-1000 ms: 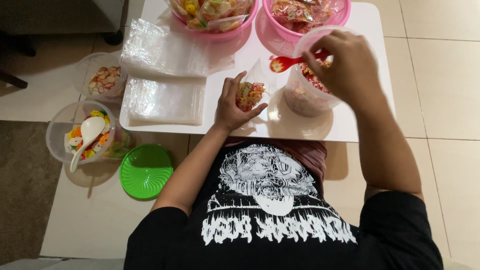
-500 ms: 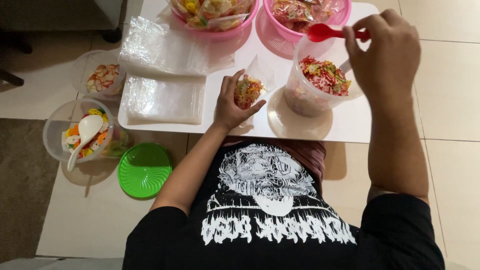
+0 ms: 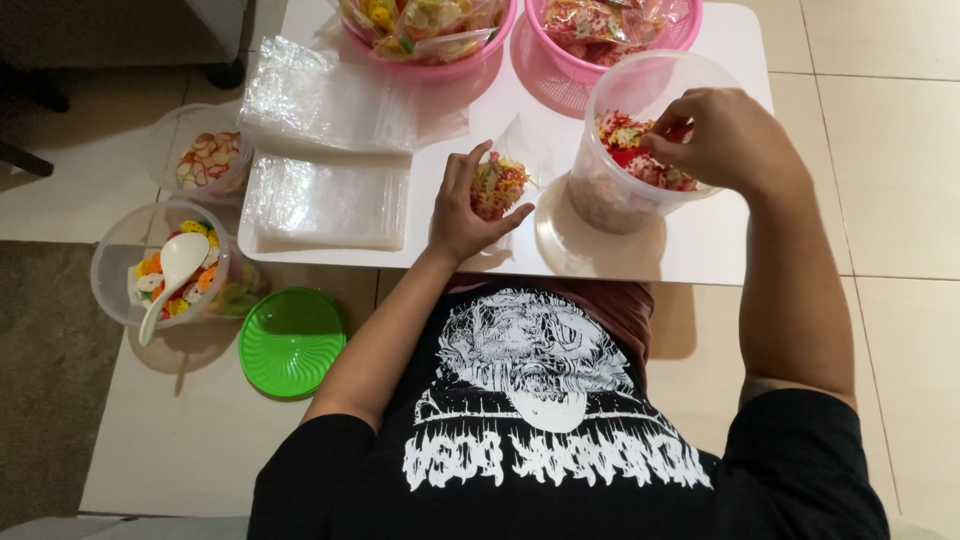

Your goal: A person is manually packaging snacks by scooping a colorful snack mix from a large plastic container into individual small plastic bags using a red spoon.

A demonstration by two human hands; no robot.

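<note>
White table (image 3: 700,250): L hand (image 3: 462,215) clamps snack bag (image 3: 497,185); R hand (image 3: 722,135) in tub (image 3: 625,190), grip unclear.

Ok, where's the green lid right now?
In the head view, the green lid lies on the floor at the person's left, beside the tub holding the white spoon.

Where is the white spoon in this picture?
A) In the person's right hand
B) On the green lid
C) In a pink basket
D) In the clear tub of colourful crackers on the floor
D: the white spoon rests in the clear tub on the floor, beside the green lid.
</note>
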